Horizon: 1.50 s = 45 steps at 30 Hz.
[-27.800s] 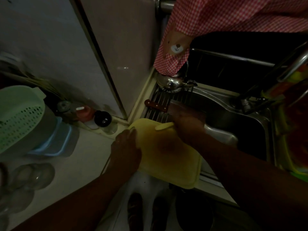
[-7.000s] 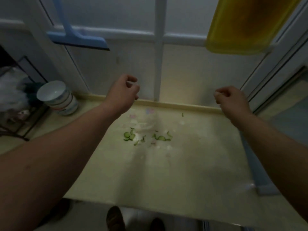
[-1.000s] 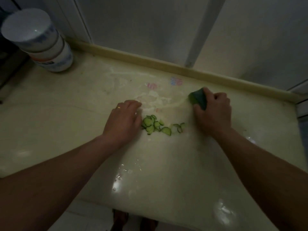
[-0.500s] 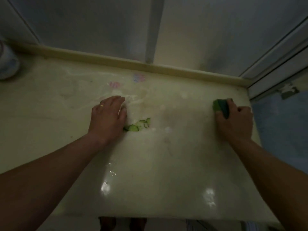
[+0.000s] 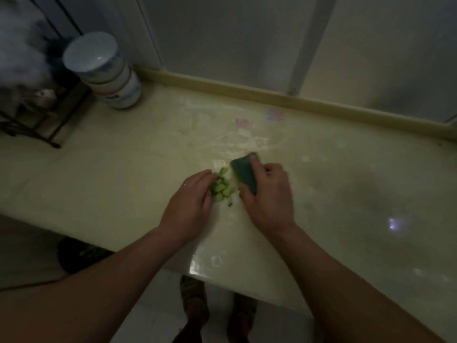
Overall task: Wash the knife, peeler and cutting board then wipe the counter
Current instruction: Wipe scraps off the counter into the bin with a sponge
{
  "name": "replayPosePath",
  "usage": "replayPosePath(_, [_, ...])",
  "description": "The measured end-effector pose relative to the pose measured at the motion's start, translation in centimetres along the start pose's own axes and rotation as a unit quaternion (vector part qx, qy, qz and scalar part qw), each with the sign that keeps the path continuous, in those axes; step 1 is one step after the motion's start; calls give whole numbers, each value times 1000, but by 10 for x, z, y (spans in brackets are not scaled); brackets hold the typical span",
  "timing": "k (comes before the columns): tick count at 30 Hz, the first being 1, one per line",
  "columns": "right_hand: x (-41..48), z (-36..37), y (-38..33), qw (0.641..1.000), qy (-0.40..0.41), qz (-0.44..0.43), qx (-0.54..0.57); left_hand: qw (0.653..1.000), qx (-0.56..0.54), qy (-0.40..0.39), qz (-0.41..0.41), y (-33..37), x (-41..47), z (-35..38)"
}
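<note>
A pale yellow counter (image 5: 123, 174) fills the view, wet and streaked with white residue near its back edge. A small heap of green cucumber scraps (image 5: 222, 188) lies at its middle. My right hand (image 5: 268, 196) grips a green sponge (image 5: 243, 173) and presses it on the counter against the right side of the heap. My left hand (image 5: 190, 201) lies flat with fingers apart, cupped against the left side of the heap. The knife, peeler and cutting board are out of view.
A stack of white bowls (image 5: 106, 70) stands at the back left by the wall. A dark wire rack (image 5: 37, 115) sits left of it. The counter's front edge runs diagonally below my forearms, with my feet (image 5: 215, 308) on the floor beneath.
My right hand has swept the sponge leftward from the counter's right end to the scraps. The scraps are now bunched into a tighter heap between both hands.
</note>
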State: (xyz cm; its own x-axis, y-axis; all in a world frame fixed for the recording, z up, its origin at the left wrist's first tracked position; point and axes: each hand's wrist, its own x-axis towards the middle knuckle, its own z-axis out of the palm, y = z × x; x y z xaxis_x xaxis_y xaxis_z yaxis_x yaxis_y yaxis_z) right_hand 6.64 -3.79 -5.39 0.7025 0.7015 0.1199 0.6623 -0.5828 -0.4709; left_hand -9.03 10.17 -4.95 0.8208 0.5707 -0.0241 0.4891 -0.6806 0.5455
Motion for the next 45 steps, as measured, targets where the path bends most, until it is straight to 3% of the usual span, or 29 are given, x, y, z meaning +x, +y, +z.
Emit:
replayPosePath(3, [15, -18, 35, 996, 42, 77, -7, 995, -28, 55, -74, -20, -19, -17])
replayPosePath(6, [18, -22, 57, 989, 16, 124, -83, 994, -40, 54, -80, -29, -19, -17])
replayPosePath(12, [-14, 38, -35, 997, -21, -22, -74, 998, -8, -51, 25, -18, 19, 10])
replayPosePath(17, [-10, 17, -26, 999, 30, 34, -25, 996, -89, 15, -26, -55, -18, -14])
replayPosePath(21, [-33, 13, -12, 992, 32, 97, -80, 999, -33, 20, -32, -91, -43, -27])
replayPosePath(27, [-42, 77, -114, 995, 23, 65, -70, 997, 76, -13, 22, -96, -55, -15])
replayPosePath(30, [-21, 87, -144, 999, 8, 32, -7, 996, 88, -2, 1, -106, -58, -21])
replayPosePath(34, [12, 49, -96, 996, 72, 43, -35, 994, 106, 8, -6, -107, -51, -26])
replayPosePath(38, [33, 42, -57, 986, 37, 125, -107, 994, 113, 15, -3, -108, -31, -26])
replayPosePath(43, [4, 96, -143, 995, -16, -67, -77, 988, 136, 53, -44, -138, -16, -37])
replayPosePath(45, [1, 107, -167, 996, -26, -75, -40, 986, 143, 65, -63, -158, -18, -49])
